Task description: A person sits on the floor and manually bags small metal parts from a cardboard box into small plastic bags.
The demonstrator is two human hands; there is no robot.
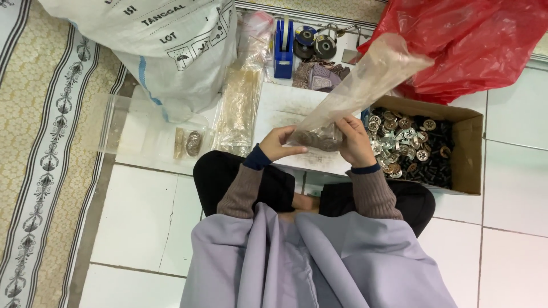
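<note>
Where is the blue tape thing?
In the head view, the blue tape dispenser stands on the floor at the top middle, between a stack of clear plastic bags on its left and dark tape rolls on its right.

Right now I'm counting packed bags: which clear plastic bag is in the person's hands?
The long clear bag with dark round parts at its bottom, held by both hands; the small filled bag lies untouched on the floor at left.

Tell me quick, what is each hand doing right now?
Left hand: closed on the bottom of the clear plastic bag of small round parts.
Right hand: closed on the same bag.
</note>
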